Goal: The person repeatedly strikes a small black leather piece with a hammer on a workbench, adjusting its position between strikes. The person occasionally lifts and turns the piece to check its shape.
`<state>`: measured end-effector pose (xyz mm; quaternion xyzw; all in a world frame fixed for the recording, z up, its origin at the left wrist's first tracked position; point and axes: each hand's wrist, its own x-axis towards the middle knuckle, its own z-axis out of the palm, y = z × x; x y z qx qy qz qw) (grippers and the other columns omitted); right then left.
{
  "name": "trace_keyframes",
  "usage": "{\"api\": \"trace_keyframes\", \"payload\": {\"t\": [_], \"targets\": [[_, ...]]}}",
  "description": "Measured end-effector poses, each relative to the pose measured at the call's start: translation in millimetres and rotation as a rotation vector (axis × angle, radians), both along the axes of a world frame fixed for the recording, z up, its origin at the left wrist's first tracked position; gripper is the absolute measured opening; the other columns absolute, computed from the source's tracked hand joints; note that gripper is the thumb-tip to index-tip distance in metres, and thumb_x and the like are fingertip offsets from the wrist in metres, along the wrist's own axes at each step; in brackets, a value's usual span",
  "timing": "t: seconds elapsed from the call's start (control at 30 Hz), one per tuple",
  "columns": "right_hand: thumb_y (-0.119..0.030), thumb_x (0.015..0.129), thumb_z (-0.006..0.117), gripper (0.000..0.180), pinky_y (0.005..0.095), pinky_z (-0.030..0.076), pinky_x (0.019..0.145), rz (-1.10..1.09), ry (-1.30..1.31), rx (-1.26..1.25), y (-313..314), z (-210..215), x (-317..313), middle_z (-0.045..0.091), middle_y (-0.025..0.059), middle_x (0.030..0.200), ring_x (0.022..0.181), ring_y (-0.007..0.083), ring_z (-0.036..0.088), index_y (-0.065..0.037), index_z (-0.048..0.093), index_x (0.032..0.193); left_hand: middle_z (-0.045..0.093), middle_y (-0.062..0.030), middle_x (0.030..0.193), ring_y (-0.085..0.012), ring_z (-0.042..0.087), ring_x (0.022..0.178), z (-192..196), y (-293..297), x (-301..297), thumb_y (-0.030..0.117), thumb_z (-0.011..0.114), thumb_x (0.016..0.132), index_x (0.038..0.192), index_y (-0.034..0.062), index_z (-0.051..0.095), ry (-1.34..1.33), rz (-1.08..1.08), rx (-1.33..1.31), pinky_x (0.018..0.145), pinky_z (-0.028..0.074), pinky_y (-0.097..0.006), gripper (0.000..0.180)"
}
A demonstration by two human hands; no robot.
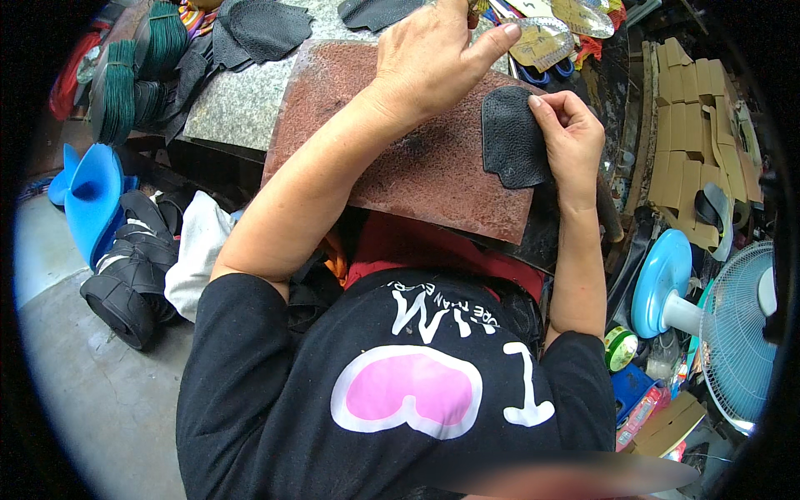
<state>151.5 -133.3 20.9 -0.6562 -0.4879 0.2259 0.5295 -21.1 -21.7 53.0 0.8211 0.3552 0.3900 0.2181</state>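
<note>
My right hand (571, 129) pinches the upper right edge of a black grained leather piece (512, 137) between thumb and fingers. The piece has a rounded top and a narrower, notched lower end, and it lies over the right side of a reddish-brown speckled board (333, 108). My left hand (429, 54) reaches over the board to the top edge of the view. Its thumb points right, while the other fingers are mostly hidden or cut off, so what they hold does not show. Beside that thumb lie clear templates (542, 43) with dark outlines.
More black leather pieces (260, 32) lie on the grey stone slab (225, 112). Green cord bundles (112, 92) are at the far left. Black sandals (125, 287) and blue foam shapes (93, 196) rest below. At right stand cardboard pieces (687, 117), a fan (742, 333) and a blue round-topped stool (662, 283).
</note>
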Motion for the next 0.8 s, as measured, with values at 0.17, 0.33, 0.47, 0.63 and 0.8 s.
{"api": "trace_keyframes", "payload": {"t": [0.17,0.33,0.47,0.63,0.8], "targets": [[-0.009,0.087,0.07,0.011,0.0183,0.043,0.057,-0.04,-0.05,0.008,1.3,-0.6,-0.8,0.063,-0.0027,0.07,0.063,0.0014,0.052,0.001,0.068,0.086,0.06,-0.0209,0.088,-0.0353,0.062,0.084,-16.0,16.5,8.2,0.03,0.056,0.094,0.107,0.0008,0.053,-0.22,-0.209,0.005,0.076,0.048,-0.043,0.032],[-0.01,0.087,0.071,0.012,0.0194,0.044,0.057,-0.031,-0.069,0.041,0.8,-0.7,-1.1,0.064,-0.0014,0.07,0.063,0.0022,0.053,0.002,0.068,0.086,0.068,-0.0181,0.089,-0.0222,0.068,0.074,-27.0,7.9,12.7,0.009,0.061,0.088,0.106,-0.0053,0.057,-0.256,-0.301,-0.556,0.067,0.055,-0.034,0.024],[-0.01,0.087,0.071,0.012,0.0199,0.044,0.056,-0.064,-0.121,0.025,-1.3,0.7,-3.4,0.063,-0.0012,0.068,0.062,0.0023,0.053,0.001,0.068,0.086,0.068,-0.0144,0.085,-0.017,0.069,0.073,-23.0,5.7,9.4,0.009,0.066,0.088,0.103,-0.006,0.062,-0.293,-0.28,-0.351,0.063,0.057,-0.028,0.021],[-0.011,0.087,0.071,0.012,0.0204,0.044,0.056,-0.052,-0.173,0.046,-1.8,0.4,-4.8,0.063,-0.0002,0.067,0.061,0.0024,0.053,0.001,0.068,0.086,0.069,-0.0131,0.085,-0.0163,0.069,0.074,-24.5,4.2,12.2,0.007,0.066,0.088,0.102,-0.0076,0.062,-0.387,-0.315,-0.528,0.066,0.059,-0.028,0.021],[-0.011,0.086,0.071,0.012,0.0211,0.045,0.056,-0.07,-0.193,0.033,-1.4,1.1,-5.9,0.064,0.0015,0.067,0.061,0.0031,0.054,0.001,0.068,0.086,0.069,-0.0139,0.087,-0.0167,0.07,0.075,-29.9,4.6,14.4,0.007,0.065,0.089,0.101,-0.0084,0.062,-0.392,-0.283,-0.589,0.066,0.059,-0.027,0.02]]}}
